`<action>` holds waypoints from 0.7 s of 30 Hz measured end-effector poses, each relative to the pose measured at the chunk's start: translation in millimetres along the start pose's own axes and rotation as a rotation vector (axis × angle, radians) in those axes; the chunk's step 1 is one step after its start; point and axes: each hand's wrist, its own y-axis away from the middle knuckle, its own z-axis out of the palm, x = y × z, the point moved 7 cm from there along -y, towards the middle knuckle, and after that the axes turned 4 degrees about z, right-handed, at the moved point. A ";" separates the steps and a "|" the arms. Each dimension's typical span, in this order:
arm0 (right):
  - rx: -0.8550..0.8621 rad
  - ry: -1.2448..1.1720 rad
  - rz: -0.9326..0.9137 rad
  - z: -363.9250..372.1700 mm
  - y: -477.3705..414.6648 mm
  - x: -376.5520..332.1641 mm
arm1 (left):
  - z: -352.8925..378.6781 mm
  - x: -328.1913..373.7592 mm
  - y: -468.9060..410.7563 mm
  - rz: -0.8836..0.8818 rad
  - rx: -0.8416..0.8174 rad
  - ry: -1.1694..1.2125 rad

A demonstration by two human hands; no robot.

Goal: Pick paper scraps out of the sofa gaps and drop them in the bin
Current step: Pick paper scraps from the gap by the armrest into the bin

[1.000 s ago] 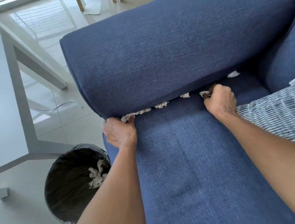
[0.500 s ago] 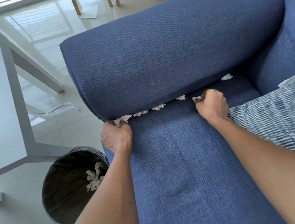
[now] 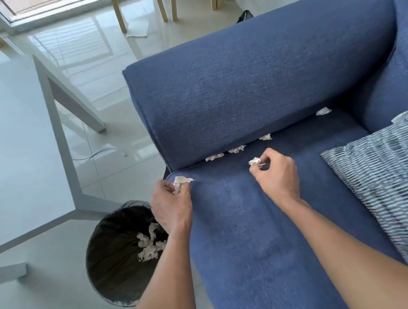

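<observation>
L hand [image 3: 172, 206] and R hand [image 3: 275, 177] each pinch a paper scrap [image 3: 181, 181] w/ curled fingers above sofa seat [image 3: 249, 239]; four scraps [image 3: 236, 149] remain in gap, bin [image 3: 117, 255] beside sofa.

Blue sofa [image 3: 254, 89] showing matt, coarse woven cloth, crumpled white paper scraps [image 3: 236, 149] looking soft and torn; bin [image 3: 102, 281] wearing a thin black plastic liner; floor tiles [image 3: 94, 54] gleaming glossy; table [image 3: 5, 145] appearing smooth, matt white; striped cushion [image 3: 399, 174] showing woven fabric
</observation>
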 end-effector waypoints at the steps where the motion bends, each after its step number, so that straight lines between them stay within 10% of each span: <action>1: -0.010 -0.016 -0.007 7.1 14.6 -4.8 | -8.6 -4.6 -1.6 0.022 -0.005 -0.011; 21: -0.425 0.118 -0.086 221.8 237.7 -109.3 | -180.0 -231.2 -53.3 -0.167 -0.104 -0.238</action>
